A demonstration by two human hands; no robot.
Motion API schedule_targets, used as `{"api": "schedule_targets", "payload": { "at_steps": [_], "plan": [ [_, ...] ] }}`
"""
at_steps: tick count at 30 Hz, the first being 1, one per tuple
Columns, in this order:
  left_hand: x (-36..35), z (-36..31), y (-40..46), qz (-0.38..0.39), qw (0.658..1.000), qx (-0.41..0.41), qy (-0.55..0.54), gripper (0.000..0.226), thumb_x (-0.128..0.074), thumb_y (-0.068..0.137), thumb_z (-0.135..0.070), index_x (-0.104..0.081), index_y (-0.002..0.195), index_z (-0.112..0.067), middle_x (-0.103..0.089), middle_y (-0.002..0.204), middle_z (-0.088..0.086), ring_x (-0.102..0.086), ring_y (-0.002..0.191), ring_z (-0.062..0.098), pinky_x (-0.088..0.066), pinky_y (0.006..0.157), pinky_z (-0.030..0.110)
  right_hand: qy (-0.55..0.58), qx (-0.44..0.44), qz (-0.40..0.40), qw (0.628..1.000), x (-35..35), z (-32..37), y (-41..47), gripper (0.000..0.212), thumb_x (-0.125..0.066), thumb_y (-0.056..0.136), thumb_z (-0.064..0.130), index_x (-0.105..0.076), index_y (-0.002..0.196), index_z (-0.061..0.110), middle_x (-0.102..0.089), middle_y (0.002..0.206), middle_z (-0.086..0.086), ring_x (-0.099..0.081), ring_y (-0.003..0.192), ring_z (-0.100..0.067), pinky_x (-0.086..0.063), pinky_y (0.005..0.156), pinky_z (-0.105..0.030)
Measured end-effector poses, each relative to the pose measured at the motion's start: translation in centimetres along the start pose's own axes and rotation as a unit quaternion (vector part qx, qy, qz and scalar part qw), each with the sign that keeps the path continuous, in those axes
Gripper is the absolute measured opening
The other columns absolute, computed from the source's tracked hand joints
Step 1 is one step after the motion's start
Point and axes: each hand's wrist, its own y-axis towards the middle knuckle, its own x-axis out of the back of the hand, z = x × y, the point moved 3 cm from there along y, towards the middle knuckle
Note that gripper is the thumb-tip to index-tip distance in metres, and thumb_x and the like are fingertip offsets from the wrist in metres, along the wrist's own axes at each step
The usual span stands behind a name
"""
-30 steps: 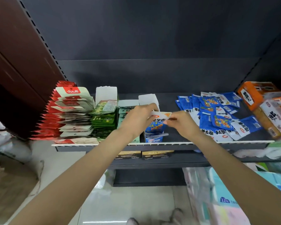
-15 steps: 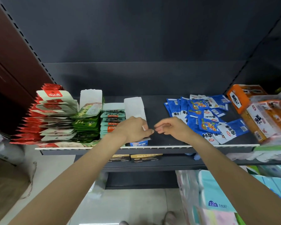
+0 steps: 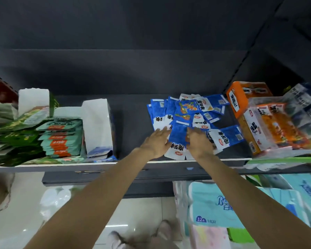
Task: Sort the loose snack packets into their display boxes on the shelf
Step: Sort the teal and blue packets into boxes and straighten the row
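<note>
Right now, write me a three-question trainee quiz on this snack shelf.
1. True or false: both hands, the left hand and the right hand, are at the pile of blue packets.
2. Which display box stands nearest the blue pile on its left? A) the white box B) the orange box C) a red tin
3. Fill in: the teal packets are stacked just ____ of the white box.

Key: 1 true; 2 A; 3 left.
</note>
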Motion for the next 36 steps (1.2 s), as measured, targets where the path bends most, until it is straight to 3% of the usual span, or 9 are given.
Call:
{"api": "schedule_targets", "payload": {
  "at_steps": [4, 6, 9, 11, 14, 18, 24, 28, 36],
  "plan": [
    [0.0, -0.4, 0.7, -0.048, 0.998, 0.034, -0.022, 0.041, -0.032, 0.101, -0.032, -0.049, 0.135, -0.016, -0.022, 0.156, 0.003, -0.015, 0.143, 0.021, -0.02, 0.114, 0.042, -0.08, 0.069, -0.07, 0.992, 0.9, 0.9, -0.6, 0.024, -0.05, 0.092, 0.007, -0.06, 0.113, 0.004, -0.066, 0.104, -0.015, -0.064, 0.098, -0.031, -0.051, 0.077, -0.038],
    [1.3, -1.1, 0.2, -0.107, 0.965, 0.087, -0.222, 0.041, -0.036, 0.1, -0.033, -0.063, 0.117, -0.007, -0.052, 0.135, 0.012, -0.043, 0.125, 0.025, -0.034, 0.104, 0.033, -0.03, 0.127, -0.154, 0.979, 1.8, 1.3, -0.9, 0.022, -0.062, 0.082, 0.003, -0.066, 0.104, 0.004, -0.07, 0.089, -0.014, -0.069, 0.079, -0.028, -0.054, 0.063, -0.033],
    [2.8, -1.7, -0.4, -0.048, 0.755, 0.163, -0.634, 0.053, -0.047, 0.092, -0.053, -0.062, 0.113, -0.007, -0.066, 0.105, 0.016, -0.065, 0.09, 0.026, -0.053, 0.085, 0.035, 0.062, 0.263, -0.246, 0.931, 2.5, 2.2, -1.6, 0.017, -0.057, 0.078, 0.007, -0.07, 0.089, 0.005, -0.072, 0.082, -0.007, -0.069, 0.064, -0.022, -0.055, 0.048, -0.029],
    [4.2, -1.6, -0.9, -0.055, 0.716, 0.139, -0.682, 0.037, -0.055, 0.093, -0.037, -0.06, 0.113, -0.006, -0.068, 0.097, 0.015, -0.068, 0.076, 0.024, -0.058, 0.073, 0.037, 0.118, 0.333, -0.199, 0.914, 3.3, 3.3, -2.2, 0.027, -0.048, 0.082, 0.017, -0.07, 0.092, 0.006, -0.072, 0.094, -0.005, -0.07, 0.076, -0.023, -0.058, 0.057, -0.033],
    [6.1, -0.8, -2.8, -0.168, 0.747, 0.125, -0.631, 0.014, -0.049, 0.093, -0.001, -0.062, 0.093, -0.007, -0.066, 0.087, 0.011, -0.064, 0.07, 0.019, -0.055, 0.07, 0.034, 0.246, 0.3, -0.175, 0.905, 5.0, 4.6, -2.9, 0.025, -0.058, 0.085, 0.024, -0.07, 0.101, 0.009, -0.065, 0.111, -0.001, -0.062, 0.1, -0.016, -0.051, 0.082, -0.027],
    [8.1, 1.2, -6.0, -0.218, 0.72, 0.053, -0.657, 0.015, -0.051, 0.094, -0.001, -0.061, 0.094, -0.011, -0.068, 0.087, 0.007, -0.065, 0.077, 0.02, -0.054, 0.074, 0.034, 0.418, 0.023, -0.147, 0.896, 5.7, 5.9, -1.3, 0.043, -0.065, 0.086, 0.031, -0.053, 0.121, 0.008, -0.049, 0.123, -0.006, -0.046, 0.119, -0.019, -0.037, 0.091, -0.022],
    [10.3, 6.0, -11.7, -0.276, 0.771, 0.031, -0.573, 0.018, -0.056, 0.088, 0.006, -0.062, 0.091, -0.011, -0.067, 0.085, 0.009, -0.064, 0.071, 0.017, -0.053, 0.066, 0.026, 0.728, -0.043, 0.106, 0.676, 6.7, 13.2, -3.2, 0.007, -0.063, 0.089, 0.01, -0.057, 0.085, 0.012, -0.067, 0.1, -0.011, -0.064, 0.083, -0.017, -0.057, 0.081, -0.035],
    [12.0, 10.4, -14.8, -0.346, 0.87, 0.041, -0.348, 0.022, -0.064, 0.082, 0.001, -0.061, 0.1, -0.012, -0.065, 0.091, 0.001, -0.061, 0.085, 0.016, -0.052, 0.077, 0.023, 0.681, 0.058, 0.054, 0.728, 7.1, 17.7, -4.3, 0.009, -0.059, 0.089, 0.002, -0.063, 0.097, 0.005, -0.067, 0.097, -0.012, -0.067, 0.08, -0.018, -0.059, 0.071, -0.027],
    [13.3, 13.6, -19.1, -0.375, 0.913, -0.067, -0.146, 0.022, -0.065, 0.087, -0.015, -0.064, 0.109, -0.018, -0.069, 0.094, -0.002, -0.062, 0.081, 0.013, -0.051, 0.076, 0.027, 0.317, 0.295, -0.072, 0.899, 5.9, 23.2, -6.5, 0.014, -0.062, 0.089, 0.009, -0.072, 0.093, 0.0, -0.067, 0.075, -0.006, -0.059, 0.067, -0.014, -0.043, 0.062, -0.03]
  ]
}}
